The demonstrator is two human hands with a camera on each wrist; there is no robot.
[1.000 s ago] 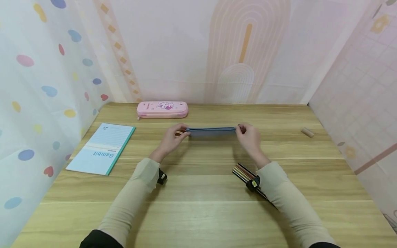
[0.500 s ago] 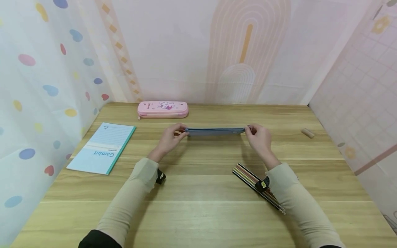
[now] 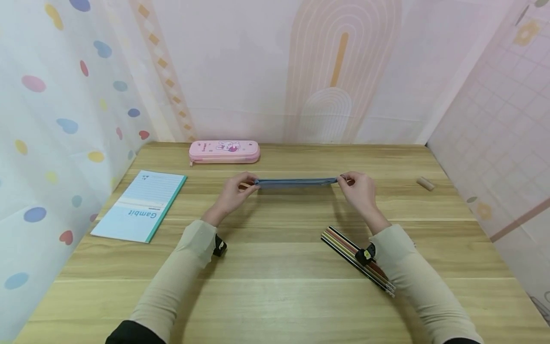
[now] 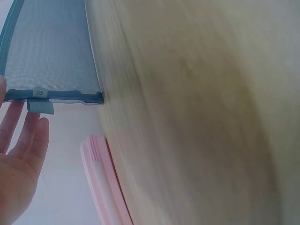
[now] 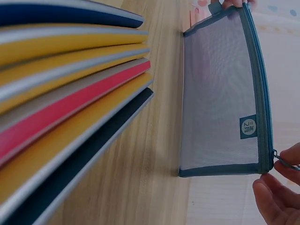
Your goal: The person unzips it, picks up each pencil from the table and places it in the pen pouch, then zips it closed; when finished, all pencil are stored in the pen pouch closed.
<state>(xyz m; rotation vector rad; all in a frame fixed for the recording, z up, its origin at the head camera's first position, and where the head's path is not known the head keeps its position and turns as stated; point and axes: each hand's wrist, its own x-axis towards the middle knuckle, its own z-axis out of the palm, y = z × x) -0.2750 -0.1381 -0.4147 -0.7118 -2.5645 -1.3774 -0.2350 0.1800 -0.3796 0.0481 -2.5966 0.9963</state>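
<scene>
A blue-grey mesh zipper pouch stands on its long edge, its zip side up, between both hands. With thumb and fingers, my left hand holds its upper left corner, beside a small fabric tab. At the opposite end my right hand pinches the zipper pull, right at the corner. The zip runs straight along the top edge, and a small square label shows on the mesh. Several pencils lie in a bundle below my right wrist.
A pink pencil case with a rabbit print lies at the back. The notebook rests at the left, and a small beige cylinder at the right. Printed curtains border the table at back and sides.
My right hand has slid to the right along the zip to the pouch's right end, then stayed there. My left hand has kept its hold, shifting slightly left.
</scene>
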